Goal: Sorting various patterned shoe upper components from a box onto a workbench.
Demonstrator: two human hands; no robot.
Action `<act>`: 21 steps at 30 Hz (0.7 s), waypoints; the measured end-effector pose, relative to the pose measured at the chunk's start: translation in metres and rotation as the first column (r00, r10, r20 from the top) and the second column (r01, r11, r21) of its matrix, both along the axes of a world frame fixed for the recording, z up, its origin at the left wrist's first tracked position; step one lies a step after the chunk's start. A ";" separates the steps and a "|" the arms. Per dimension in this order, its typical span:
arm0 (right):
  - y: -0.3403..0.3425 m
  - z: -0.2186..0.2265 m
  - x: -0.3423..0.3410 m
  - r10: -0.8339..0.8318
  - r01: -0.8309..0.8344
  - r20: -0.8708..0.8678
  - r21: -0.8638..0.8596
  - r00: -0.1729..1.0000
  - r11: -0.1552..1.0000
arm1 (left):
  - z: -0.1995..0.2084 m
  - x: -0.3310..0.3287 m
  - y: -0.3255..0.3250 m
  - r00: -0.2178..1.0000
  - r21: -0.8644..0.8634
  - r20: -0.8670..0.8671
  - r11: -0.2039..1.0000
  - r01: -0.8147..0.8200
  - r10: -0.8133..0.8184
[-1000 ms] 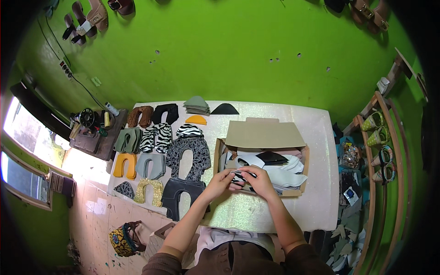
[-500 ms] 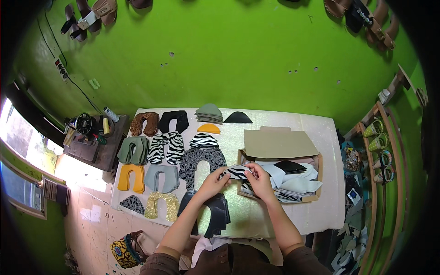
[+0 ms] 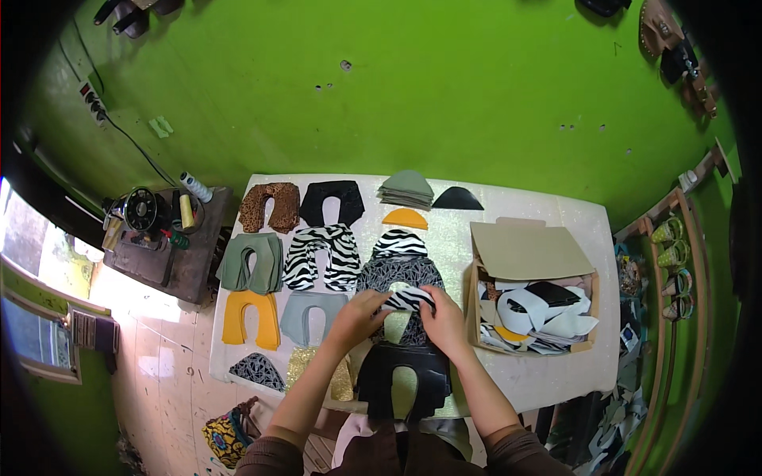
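Note:
Between my two hands is a black-and-white zebra-print fabric piece [image 3: 408, 297]. My left hand [image 3: 355, 319] pinches its left end and my right hand [image 3: 443, 322] its right end. It hovers over a U-shaped pile of grey-black patterned pieces [image 3: 389, 275], partly covering it. Just beyond lies a half-round zebra-print stack [image 3: 399, 243]. Nearer to me are black U-shaped pieces [image 3: 377, 379]. To the left rest zebra-print U-shaped pieces [image 3: 300, 266] and light grey ones [image 3: 295, 317]; my left forearm partly hides a gold glitter pile [image 3: 298, 368].
A cardboard box [image 3: 475, 313] of mixed offcuts stands open at right. Brown leopard-print [image 3: 270, 190], black [image 3: 331, 189], olive [image 3: 232, 262] and yellow [image 3: 234, 317] piles fill the left. Green half-rounds [image 3: 406, 190] lie at the back. A sewing machine [image 3: 140, 208] stands left.
Both hands have moved left from the box's edge to above the grey-black patterned pile, carrying the zebra-print piece. The view has shifted, and more of the box's contents shows.

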State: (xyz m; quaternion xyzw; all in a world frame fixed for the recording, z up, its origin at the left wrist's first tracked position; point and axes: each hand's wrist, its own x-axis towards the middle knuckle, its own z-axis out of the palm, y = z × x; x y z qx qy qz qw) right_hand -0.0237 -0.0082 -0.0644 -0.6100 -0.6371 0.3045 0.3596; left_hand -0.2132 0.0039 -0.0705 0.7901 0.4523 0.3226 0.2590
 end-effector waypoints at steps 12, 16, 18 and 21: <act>0.083 -0.033 -0.028 -0.156 0.109 0.183 0.244 0.971 0.964 | -0.033 -0.004 0.081 0.981 0.157 -0.148 0.982 -0.102 0.126; 0.104 -0.038 -0.029 -0.189 0.131 0.199 0.274 0.962 0.953 | -0.031 -0.001 0.101 0.967 0.179 -0.190 0.975 -0.133 0.167; 0.109 -0.040 -0.030 -0.186 0.108 0.243 0.304 0.952 0.946 | -0.032 -0.002 0.105 0.961 0.182 -0.212 0.973 -0.138 0.176; 0.112 -0.045 -0.030 -0.215 0.145 0.256 0.266 0.942 0.953 | -0.035 -0.001 0.106 0.947 0.179 -0.249 0.971 -0.161 0.203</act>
